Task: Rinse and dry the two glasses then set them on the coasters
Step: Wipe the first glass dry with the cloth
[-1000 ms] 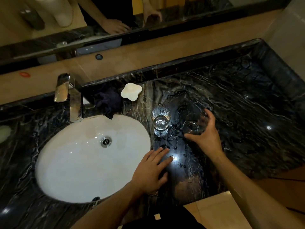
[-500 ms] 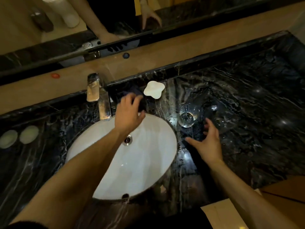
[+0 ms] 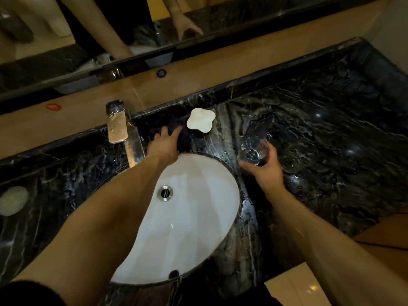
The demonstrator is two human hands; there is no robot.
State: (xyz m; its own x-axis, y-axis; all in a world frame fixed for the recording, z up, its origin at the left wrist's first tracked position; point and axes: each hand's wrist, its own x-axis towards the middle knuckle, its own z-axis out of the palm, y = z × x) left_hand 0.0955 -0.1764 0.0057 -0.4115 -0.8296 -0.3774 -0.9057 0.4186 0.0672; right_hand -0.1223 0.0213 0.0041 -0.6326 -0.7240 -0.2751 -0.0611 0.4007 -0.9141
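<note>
A clear glass (image 3: 250, 153) with a little water in it stands on the wet black marble counter (image 3: 331, 138), right of the sink. My right hand (image 3: 268, 173) wraps it, thumb at its near side and fingers on its far side. A second glass (image 3: 294, 159) shows only faintly just to the right. My left hand (image 3: 164, 145) reaches over the basin's back edge, its fingers spread and touching a dark cloth (image 3: 182, 134) beside the tap. A pale round coaster (image 3: 13, 200) lies at the far left of the counter.
The white oval sink (image 3: 198, 217) fills the middle, with a metal tap (image 3: 117, 127) behind it. A white flower-shaped dish (image 3: 201, 120) sits right next to the cloth. A mirror and a beige ledge (image 3: 220, 69) run along the back. The counter's front edge is at the lower right.
My left hand has left the counter's front, crossed the basin and reached the dark cloth. My right hand has closed around the glass nearer the sink.
</note>
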